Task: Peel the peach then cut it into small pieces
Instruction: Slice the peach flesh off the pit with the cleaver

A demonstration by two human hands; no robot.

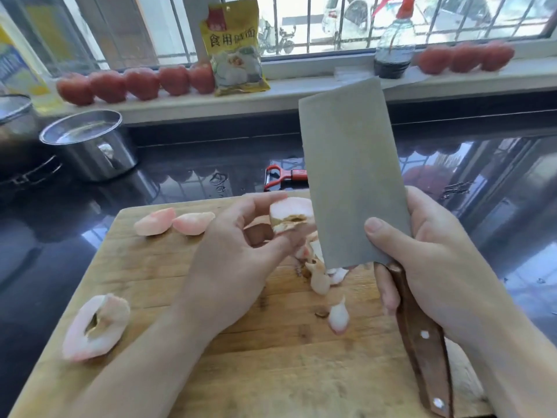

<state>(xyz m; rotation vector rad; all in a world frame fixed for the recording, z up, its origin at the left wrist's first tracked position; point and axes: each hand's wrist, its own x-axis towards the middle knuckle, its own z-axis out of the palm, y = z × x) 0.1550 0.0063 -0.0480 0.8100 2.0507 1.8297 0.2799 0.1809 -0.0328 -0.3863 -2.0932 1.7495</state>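
My left hand (238, 251) pinches a peeled peach chunk (291, 215) with a brown pit hollow, held above the wooden cutting board (211, 372). My right hand (428, 260) grips a cleaver (349, 182) by its wooden handle, thumb on the blade's flat; the blade stands upright against the chunk's right side. A large peach half (96, 325) with a pit cavity lies at the board's left edge. Two wedges (173, 223) lie at the far left. Small cut bits (327, 282) lie under the blade.
A red peeler (283, 176) lies on the dark glossy counter behind the board. A steel pot (90, 143) stands at the far left. Tomatoes (135, 82), a yellow packet (235, 46) and a dark bottle (393, 52) line the windowsill.
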